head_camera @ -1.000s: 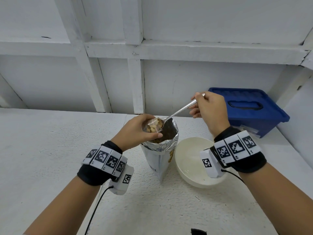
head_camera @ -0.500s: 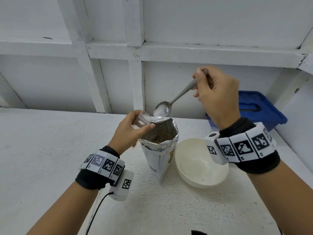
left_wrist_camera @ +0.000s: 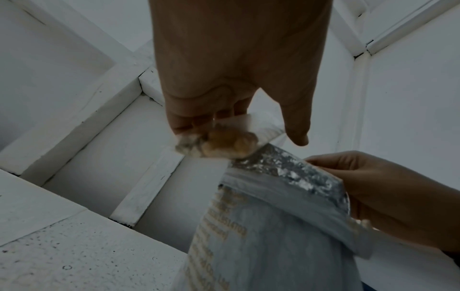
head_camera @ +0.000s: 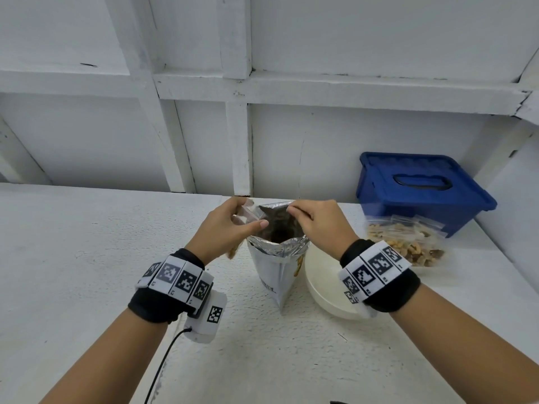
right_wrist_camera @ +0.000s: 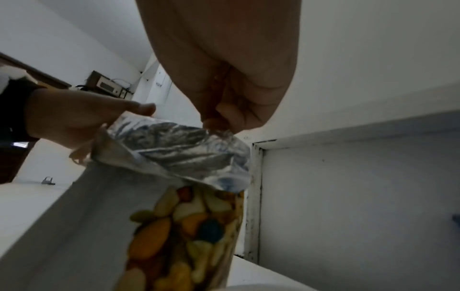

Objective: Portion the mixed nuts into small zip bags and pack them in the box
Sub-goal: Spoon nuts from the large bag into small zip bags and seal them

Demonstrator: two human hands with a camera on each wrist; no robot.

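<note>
An open foil pouch of mixed nuts (head_camera: 277,266) stands on the white table, beside a white bowl (head_camera: 323,287). My left hand (head_camera: 250,215) holds a small clear zip bag (head_camera: 248,211) just left of the pouch's mouth. The left wrist view shows nuts inside this zip bag (left_wrist_camera: 224,141), pinched between thumb and fingers. My right hand (head_camera: 294,212) pinches the pouch's far rim, and in the right wrist view its fingertips (right_wrist_camera: 216,124) sit on the foil edge (right_wrist_camera: 179,149). No spoon is visible. The blue lidded box (head_camera: 423,193) stands at the back right.
Filled zip bags of nuts (head_camera: 405,243) lie in front of the blue box. A white panelled wall runs along the table's far edge. A cable trails from my left wrist down to the near edge.
My right hand held a spoon raised above the pouch; now the spoon is gone from it and the hand has dropped to the pouch's rim. The left hand still holds the zip bag.
</note>
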